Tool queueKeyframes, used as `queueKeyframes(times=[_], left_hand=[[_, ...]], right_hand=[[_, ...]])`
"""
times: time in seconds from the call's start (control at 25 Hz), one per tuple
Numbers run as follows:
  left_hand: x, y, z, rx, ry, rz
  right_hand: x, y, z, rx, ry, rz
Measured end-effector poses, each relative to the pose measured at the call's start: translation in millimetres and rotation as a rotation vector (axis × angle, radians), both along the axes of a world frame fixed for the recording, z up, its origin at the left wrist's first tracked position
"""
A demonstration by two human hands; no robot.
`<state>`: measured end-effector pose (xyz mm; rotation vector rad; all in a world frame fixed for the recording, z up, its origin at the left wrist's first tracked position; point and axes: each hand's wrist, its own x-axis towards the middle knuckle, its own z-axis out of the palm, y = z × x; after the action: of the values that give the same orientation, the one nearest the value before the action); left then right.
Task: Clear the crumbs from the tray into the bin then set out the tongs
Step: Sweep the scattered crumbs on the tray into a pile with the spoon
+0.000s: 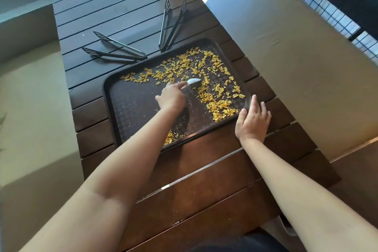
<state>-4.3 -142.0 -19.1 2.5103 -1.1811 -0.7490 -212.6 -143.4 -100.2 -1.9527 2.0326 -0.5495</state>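
Two pairs of tongs (116,51) (170,24) are lying on the slatted worktop (204,170) at the tray's (131,129) 12 o'clock. Crumbs (204,80) are crowding its far and 3 o'clock sides. The left hand (171,96) is gripping a white scraper (193,82); the right hand (252,120), fingers flat, is pressing the tray's near-right corner.

Inspector: Report what you see of the body.

Operator: From my remote feed I see two bare forearms. No sleeves show on either, and I see no watch, band or ring on the left hand (172,96) or the right hand (252,120). Fingernails look short and unpainted.

Inspector: Any clothing?

Operator: At the bottom edge I note a dark patch, possibly dark trousers or a dark top; the view there is too cropped for me to confirm.
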Motion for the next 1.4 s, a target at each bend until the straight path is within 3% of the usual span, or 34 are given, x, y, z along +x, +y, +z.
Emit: queueKeyframes(times=[0.28,0.4,0.56,0.64,0.76,0.96,1.04,1.16,1.24,1.4], left_hand=[[-2.0,27.4,-5.8,0.117,0.147,-0.145],[10.6,37.3,-8.3,0.050,0.278,-0.062],[14.4,19.1,4.1,-0.053,0.064,0.142],[9.8,14.4,2.5,-0.027,0.070,0.109],[2.6,22.3,-9.7,0.021,0.221,-0.013],[0.2,44.8,-0.5,0.206,0.257,-0.247],[4.6,40.7,3.6,0.122,0.273,-0.204],[6.3,21.1,1.9,-0.009,0.153,-0.086],[-0.6,12.0,-2.3,0.035,0.123,-0.137],[-9.4,18.4,-8.3,0.096,0.233,-0.275]], right_hand=[[0.6,-0.3,-2.4,-0.010,0.023,0.003],[1.2,0.0,-1.6,-0.007,0.028,0.003],[0.8,-0.4,-0.4,-0.002,0.026,0.008],[0.8,-0.1,0.2,0.001,0.021,0.008],[1.1,-0.1,0.4,-0.005,0.013,0.006],[1.2,0.1,0.3,0.000,0.022,0.007],[0.8,-0.1,0.6,0.005,0.019,0.008],[0.7,0.3,1.1,0.011,0.019,0.012],[0.9,0.2,1.6,0.010,0.014,0.006],[1.9,-0.1,2.4,0.003,0.011,0.003]])
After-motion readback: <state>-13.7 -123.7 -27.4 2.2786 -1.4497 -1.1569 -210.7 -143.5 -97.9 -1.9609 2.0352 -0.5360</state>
